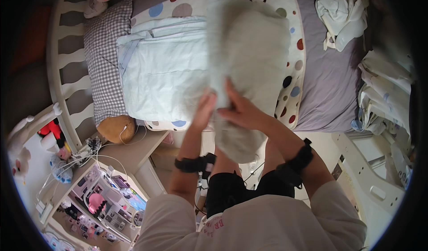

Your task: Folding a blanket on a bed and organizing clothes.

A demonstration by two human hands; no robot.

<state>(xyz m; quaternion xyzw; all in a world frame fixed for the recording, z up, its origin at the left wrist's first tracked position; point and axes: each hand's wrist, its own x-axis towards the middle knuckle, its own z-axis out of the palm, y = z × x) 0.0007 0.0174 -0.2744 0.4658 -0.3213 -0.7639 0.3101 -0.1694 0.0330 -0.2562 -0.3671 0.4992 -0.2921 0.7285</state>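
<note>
A pale blue-green quilt (165, 73) lies on the bed, its left part flat with folded layers along the far edge. Its greyish-white right part (254, 50) is raised and blurred by motion, and a corner hangs over the near bed edge above my thighs. My right hand (243, 112) grips the quilt near its close edge, thumb and forefinger on the cloth. Right beside it, my left hand (205, 110) has its fingers pressed together at the same raised edge, somewhat smeared. Both wrists wear black straps.
Under the quilt is a dotted white sheet (299, 64) on a grey mattress cover (327, 86). A checked pillow (107, 64) lies by the white headboard (67, 59). White clothing (341, 15) sits at the far right. A brown round cushion (117, 129) and cables are beside a cluttered desk.
</note>
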